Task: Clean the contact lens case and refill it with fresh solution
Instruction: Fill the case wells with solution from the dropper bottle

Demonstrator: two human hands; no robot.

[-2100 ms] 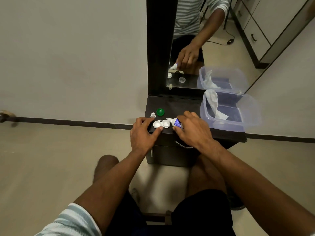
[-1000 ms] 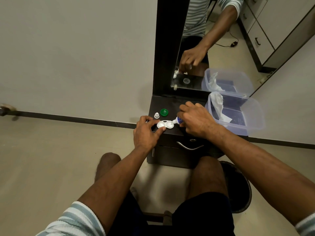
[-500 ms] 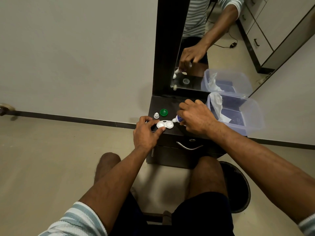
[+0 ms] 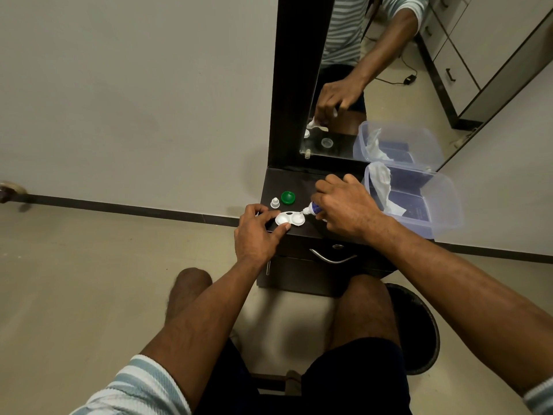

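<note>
The white twin-well plastic lens case (image 4: pixel 289 218) lies at the dark tabletop's (image 4: pixel 299 181) near edge, steadied by our left hand's (image 4: pixel 256 232) fingertips, so our right hand (image 4: pixel 347 209), gripping the small blue-labelled solution bottle (image 4: pixel 313 208), should squeeze gently over the right well.

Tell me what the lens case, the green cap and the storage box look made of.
Lens case: seemingly white plastic, smooth, faintly shiny, moulded as two round wells. Green cap: apparently hard opaque plastic with a moulded rim. Storage box: likely thin translucent plastic, since the tissue inside shows through its wall.
</note>
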